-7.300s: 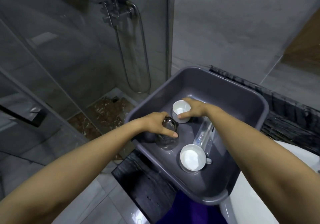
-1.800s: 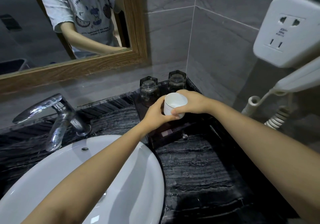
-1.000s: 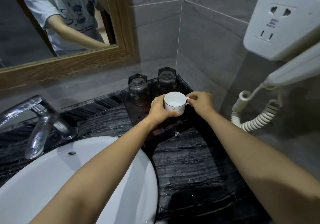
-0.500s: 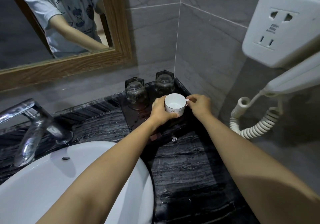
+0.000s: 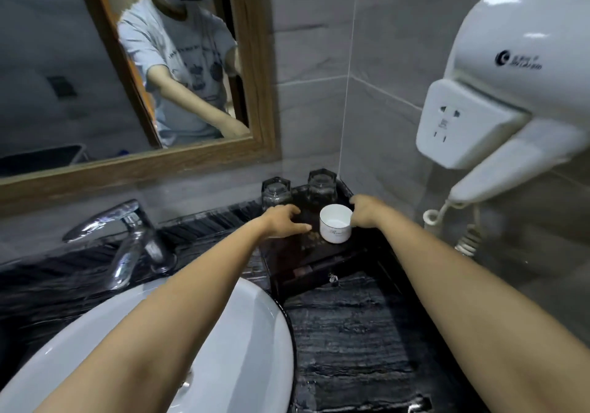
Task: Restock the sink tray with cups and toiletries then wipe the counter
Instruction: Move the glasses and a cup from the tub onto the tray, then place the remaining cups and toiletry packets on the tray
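Note:
A white cup (image 5: 336, 228) stands upright on the dark tray (image 5: 297, 254) in the counter's back right corner. Two clear glasses (image 5: 276, 190) (image 5: 321, 186) sit upside down at the tray's rear, just behind the cup. My left hand (image 5: 285, 219) hovers over the tray to the left of the cup, fingers spread, a small gap between them and the cup. My right hand (image 5: 365, 211) is curled against the cup's right side, and it hides the handle.
A white basin (image 5: 242, 348) fills the lower left, with a chrome faucet (image 5: 127, 237) behind it. Black marble counter (image 5: 351, 333) runs in front of the tray. A wall hair dryer (image 5: 510, 93) with a coiled cord (image 5: 467, 237) hangs at right. A wood-framed mirror (image 5: 255, 61) is behind.
The cup has come down onto the tray. My left hand has let go of it and slid left. My right hand stays at the handle side. The view has tilted upward.

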`<state>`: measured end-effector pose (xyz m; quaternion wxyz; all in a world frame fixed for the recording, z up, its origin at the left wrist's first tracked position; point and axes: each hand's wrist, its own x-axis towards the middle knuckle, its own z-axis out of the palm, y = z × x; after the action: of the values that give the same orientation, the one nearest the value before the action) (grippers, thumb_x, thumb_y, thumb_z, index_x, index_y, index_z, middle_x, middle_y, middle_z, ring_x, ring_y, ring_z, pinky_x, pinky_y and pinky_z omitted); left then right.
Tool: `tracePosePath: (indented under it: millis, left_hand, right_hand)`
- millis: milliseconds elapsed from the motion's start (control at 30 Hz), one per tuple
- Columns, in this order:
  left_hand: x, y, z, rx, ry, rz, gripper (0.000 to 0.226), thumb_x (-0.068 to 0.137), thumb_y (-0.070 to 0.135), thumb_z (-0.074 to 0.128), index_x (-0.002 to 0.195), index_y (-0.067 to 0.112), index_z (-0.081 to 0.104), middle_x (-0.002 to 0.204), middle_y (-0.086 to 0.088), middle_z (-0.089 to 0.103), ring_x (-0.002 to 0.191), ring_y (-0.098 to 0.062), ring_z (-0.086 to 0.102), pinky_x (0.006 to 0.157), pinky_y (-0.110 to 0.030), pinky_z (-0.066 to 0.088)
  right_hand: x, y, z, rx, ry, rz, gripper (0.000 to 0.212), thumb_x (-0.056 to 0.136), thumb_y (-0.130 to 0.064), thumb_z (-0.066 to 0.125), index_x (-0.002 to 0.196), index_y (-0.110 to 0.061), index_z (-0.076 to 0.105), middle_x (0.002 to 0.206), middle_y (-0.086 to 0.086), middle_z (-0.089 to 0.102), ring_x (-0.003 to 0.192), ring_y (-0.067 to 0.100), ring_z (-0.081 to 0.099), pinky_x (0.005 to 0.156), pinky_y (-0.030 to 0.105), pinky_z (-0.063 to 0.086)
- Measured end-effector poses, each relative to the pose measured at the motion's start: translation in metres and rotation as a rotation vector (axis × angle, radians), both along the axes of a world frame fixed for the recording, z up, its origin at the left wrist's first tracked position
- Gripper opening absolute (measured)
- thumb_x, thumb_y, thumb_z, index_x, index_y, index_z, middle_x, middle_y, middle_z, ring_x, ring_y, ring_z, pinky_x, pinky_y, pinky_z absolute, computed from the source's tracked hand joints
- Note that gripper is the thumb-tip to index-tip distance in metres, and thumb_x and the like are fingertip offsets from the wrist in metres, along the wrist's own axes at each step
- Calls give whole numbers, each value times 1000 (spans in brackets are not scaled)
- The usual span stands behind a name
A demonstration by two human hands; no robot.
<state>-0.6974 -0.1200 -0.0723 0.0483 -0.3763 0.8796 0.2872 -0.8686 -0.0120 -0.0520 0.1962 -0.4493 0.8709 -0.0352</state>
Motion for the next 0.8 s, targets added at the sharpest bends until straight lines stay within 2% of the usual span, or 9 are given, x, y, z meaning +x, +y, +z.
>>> tracePosePath:
  millis: [100,133,200,233,333,400,567,800]
  left_hand:
    - [25,0,18,-5,-175,-50,69,85,55,52,139,13,38,145,-8,43,132,-25,43,111,-38,33]
    - [36,1,22,-19,-214,-65,68,86,56,49,138,13,39,146,-7,43,132,-25,42,111,-39,32]
    - [61,5,27,-24,-277,-79,66,86,58,46,136,16,42,144,-6,44,130,-25,43,109,-42,36]
    - [72,7,27,-10,-301,-81,64,86,58,45,135,17,45,143,-5,46,128,-25,45,107,-42,39]
    - [110,16,24,10,-331,-41,60,87,58,44,131,18,50,140,-4,48,125,-25,48,104,-43,42]
    - [137,22,16,-18,-329,6,59,87,57,46,130,17,51,139,-4,51,125,-24,48,106,-42,39]
    - [218,44,-24,34,-329,160,57,89,52,47,133,16,46,137,-6,53,127,-25,47,109,-35,33]
    - [340,73,-63,202,-387,299,62,86,58,46,137,23,40,143,-2,44,130,-22,41,111,-37,30]
  right_hand:
    - [22,-4,27,247,47,152,64,85,-35,64,139,-8,43,142,10,48,125,29,50,105,37,42]
    - [30,-6,33,305,49,200,61,87,-39,62,136,-8,46,138,8,50,121,29,52,102,36,43]
    - [52,-10,42,388,32,289,44,91,-42,56,118,-7,58,116,9,56,102,28,57,91,34,43]
    - [63,-13,43,418,33,328,43,92,-43,53,113,-6,60,113,10,57,99,29,58,89,35,42]
    - [104,-21,41,419,79,446,61,92,-48,50,136,-5,46,143,10,46,125,32,49,102,40,42]
    - [135,-23,32,382,86,523,68,92,-50,49,142,-5,39,150,9,38,132,30,43,107,41,39]
    - [214,-19,-2,350,52,696,72,93,-52,44,147,-7,29,157,7,27,140,27,33,114,39,30]
    - [338,-10,-38,508,70,851,70,93,-55,41,146,-11,33,152,6,36,136,27,38,107,36,34]
